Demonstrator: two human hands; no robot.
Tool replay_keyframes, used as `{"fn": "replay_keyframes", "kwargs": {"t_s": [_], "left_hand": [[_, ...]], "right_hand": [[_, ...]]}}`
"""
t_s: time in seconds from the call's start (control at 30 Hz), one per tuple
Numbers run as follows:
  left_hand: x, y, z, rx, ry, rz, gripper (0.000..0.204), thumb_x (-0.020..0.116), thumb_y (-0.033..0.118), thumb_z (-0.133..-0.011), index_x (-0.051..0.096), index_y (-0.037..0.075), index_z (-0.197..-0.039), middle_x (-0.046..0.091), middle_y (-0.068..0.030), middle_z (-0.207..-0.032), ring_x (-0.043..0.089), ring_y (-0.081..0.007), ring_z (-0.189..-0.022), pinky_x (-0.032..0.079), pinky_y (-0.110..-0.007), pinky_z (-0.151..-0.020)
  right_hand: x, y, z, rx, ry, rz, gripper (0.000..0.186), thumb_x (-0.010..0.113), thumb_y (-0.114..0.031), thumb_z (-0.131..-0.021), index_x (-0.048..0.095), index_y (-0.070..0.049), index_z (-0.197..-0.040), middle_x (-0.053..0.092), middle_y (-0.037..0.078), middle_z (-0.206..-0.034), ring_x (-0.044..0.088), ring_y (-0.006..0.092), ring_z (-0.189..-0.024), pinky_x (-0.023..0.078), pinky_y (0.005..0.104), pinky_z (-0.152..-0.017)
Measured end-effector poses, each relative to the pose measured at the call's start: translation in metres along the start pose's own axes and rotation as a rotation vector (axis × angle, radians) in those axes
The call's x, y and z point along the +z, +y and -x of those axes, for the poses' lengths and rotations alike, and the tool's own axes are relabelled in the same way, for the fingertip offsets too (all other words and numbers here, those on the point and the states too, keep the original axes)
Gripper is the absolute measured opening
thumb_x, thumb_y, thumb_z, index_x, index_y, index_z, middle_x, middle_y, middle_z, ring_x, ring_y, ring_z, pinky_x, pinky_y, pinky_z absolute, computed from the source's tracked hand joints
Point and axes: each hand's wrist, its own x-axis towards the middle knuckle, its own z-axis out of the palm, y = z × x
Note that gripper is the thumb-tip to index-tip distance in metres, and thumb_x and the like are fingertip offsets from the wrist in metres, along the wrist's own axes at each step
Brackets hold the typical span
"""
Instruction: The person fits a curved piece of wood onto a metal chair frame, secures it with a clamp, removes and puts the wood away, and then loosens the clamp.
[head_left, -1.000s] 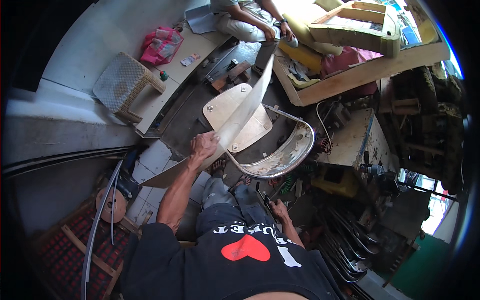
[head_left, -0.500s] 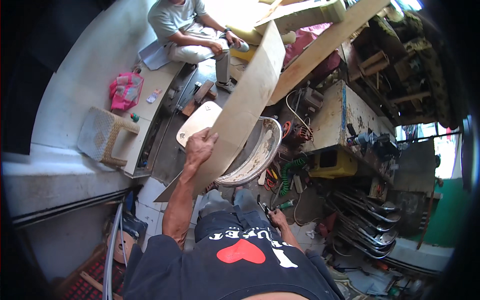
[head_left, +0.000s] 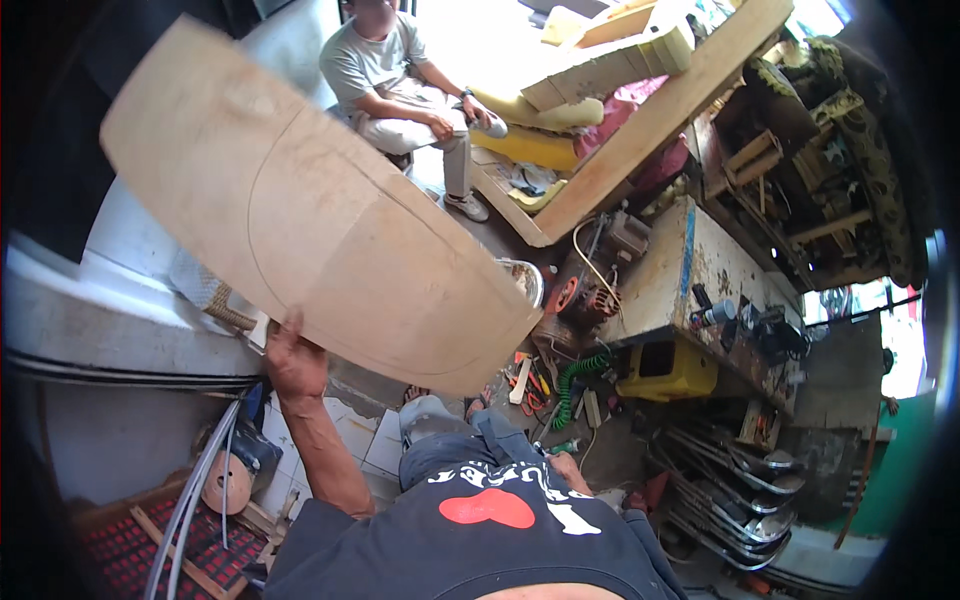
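A large plywood board (head_left: 330, 230) with a drawn curved outline fills the upper left, tilted face up. My left hand (head_left: 295, 355) grips its lower edge. My right hand (head_left: 562, 464) is low beside my shirt, its fingers mostly hidden. Behind the board, a worn metal chair frame (head_left: 528, 275) shows only at its rim. A woven stool (head_left: 215, 305) is largely covered by the board.
A person (head_left: 395, 120) sits ahead beside a wooden frame (head_left: 650, 130) with foam. A cluttered workbench (head_left: 655, 250) with a yellow crate (head_left: 660, 375) below is at right, above stacked metal frames (head_left: 735, 490). Hand tools (head_left: 535, 385) and a green coiled hose (head_left: 572, 380) lie nearby.
My left hand has moved down and left, swinging the board from a steep edge-on angle to show its broad face, which now covers the chair seat and much of the left ledge.
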Motion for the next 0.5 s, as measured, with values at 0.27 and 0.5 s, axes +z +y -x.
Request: {"fn": "replay_keyframes", "kwargs": {"t_s": [0.27,0.5], "left_hand": [[-0.028,-0.075,0.037,-0.175,0.485,-0.006,0.040,0.062,0.006,-0.086,0.054,0.003,-0.125,0.064,-0.0087,-0.108,0.065,-0.0211,-0.090,0.056,-0.034,-0.074],[-0.050,-0.090,0.069,-0.137,0.727,0.029,0.025,0.062,0.008,-0.082,0.058,0.004,-0.107,0.061,-0.0076,-0.096,0.062,-0.0204,-0.082,0.057,-0.031,-0.063]], "right_hand": [[-0.048,0.000,-0.068,-0.026,-0.019,-0.047,0.047,0.060,-0.041,-0.087,0.068,0.005,-0.091,0.068,0.026,-0.093,0.066,0.0384,-0.092,0.049,0.0452,-0.079],[-0.075,-0.031,-0.080,-0.194,0.073,0.120,0.047,0.061,-0.042,-0.087,0.062,0.002,-0.104,0.067,0.020,-0.098,0.066,0.0294,-0.086,0.051,0.0410,-0.072]]}}
